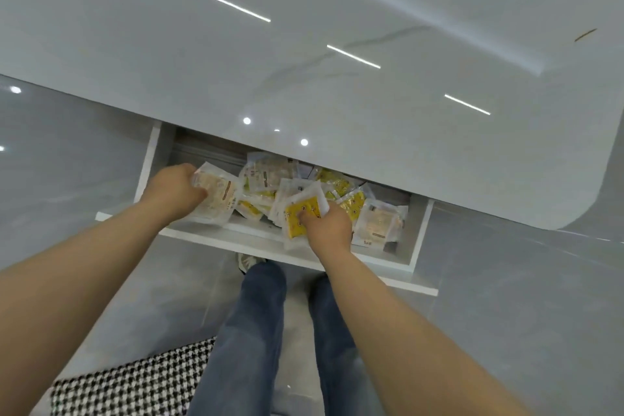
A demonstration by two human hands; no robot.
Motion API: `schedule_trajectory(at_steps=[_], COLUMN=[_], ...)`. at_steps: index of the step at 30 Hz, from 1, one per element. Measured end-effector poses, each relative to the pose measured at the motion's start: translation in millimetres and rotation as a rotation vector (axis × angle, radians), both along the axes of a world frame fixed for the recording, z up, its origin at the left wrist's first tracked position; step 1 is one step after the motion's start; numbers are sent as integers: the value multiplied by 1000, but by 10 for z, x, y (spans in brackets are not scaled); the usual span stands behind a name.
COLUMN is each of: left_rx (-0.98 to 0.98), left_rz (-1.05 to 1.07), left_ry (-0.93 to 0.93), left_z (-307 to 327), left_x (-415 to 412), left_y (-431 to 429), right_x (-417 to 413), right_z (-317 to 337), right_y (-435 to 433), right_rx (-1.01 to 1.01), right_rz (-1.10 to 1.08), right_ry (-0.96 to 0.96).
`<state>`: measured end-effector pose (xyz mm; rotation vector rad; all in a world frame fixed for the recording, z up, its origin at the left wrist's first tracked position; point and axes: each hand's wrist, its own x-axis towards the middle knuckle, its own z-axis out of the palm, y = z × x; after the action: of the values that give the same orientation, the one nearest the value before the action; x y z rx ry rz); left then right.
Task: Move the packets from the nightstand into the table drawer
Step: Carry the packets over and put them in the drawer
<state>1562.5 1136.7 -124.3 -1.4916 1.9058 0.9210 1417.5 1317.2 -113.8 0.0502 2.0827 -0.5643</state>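
The white table drawer (219,238) stands pulled out under the glossy grey table top (304,44). Several clear packets with yellow or beige contents (266,179) lie heaped inside it. My left hand (172,191) grips a beige packet (219,192) at the drawer's left end. My right hand (326,224) pinches a yellow packet (300,216) over the drawer's front middle. The back of the drawer is hidden under the table top. The nightstand is not in view.
My legs in blue jeans (256,331) stand just before the drawer on a grey tiled floor (506,314). A black-and-white houndstooth rug or seat (135,385) lies at the lower left. The table's rounded corner (574,213) juts out on the right.
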Motion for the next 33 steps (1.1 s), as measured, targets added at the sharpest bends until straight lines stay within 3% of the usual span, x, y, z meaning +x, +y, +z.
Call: schedule_trajectory(at_steps=[10, 16, 25, 33], left_rx=[0, 12, -41, 17], left_rz=[-70, -105, -292, -600], left_ry=[-67, -95, 106, 123], left_z=[-662, -662, 191, 1444], left_x=[110, 72, -323, -744], left_y=[-143, -131, 104, 593], right_x=[241, 237, 38, -67], right_z=[-680, -754, 76, 1283], right_y=[-400, -461, 82, 890], right_rx=[-63, 79, 98, 113], right_rz=[-23, 130, 255, 125], right_ry=[-51, -28, 95, 209])
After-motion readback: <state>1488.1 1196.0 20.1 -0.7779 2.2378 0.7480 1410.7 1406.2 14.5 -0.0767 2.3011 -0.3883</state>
